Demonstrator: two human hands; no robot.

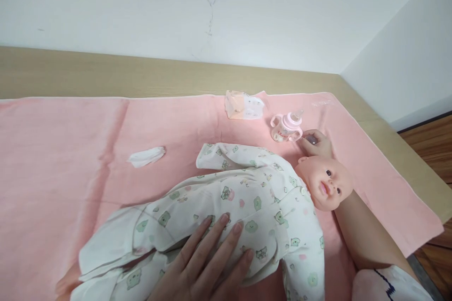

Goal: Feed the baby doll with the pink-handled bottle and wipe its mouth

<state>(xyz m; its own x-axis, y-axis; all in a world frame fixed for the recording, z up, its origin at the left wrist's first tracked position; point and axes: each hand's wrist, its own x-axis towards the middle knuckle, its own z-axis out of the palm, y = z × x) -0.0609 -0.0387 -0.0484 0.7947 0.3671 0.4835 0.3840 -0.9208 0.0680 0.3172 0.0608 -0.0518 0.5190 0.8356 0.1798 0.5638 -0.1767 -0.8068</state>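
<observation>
A baby doll (pixel 326 183) lies on its back, its head at the right over my right forearm. It wears a white onesie (pixel 219 193) printed with green and pink figures. My left hand (pixel 205 263) rests flat on the onesie's middle, fingers spread. Beyond the doll's head, my right hand (pixel 319 143) has its fingers curled round a small translucent, rounded piece (pixel 311 139), possibly a bottle cap. Just left of that hand stands a pink two-handled baby bottle (pixel 286 127) with its teat bare, tilted in view.
A pink mat (pixel 169 127) covers most of the wooden table (pixel 141 73). A wipes packet (pixel 243 105) lies at its far edge, and a crumpled white wipe or tissue (pixel 146 156) at left. A cracked white wall (pixel 141 9) rises behind.
</observation>
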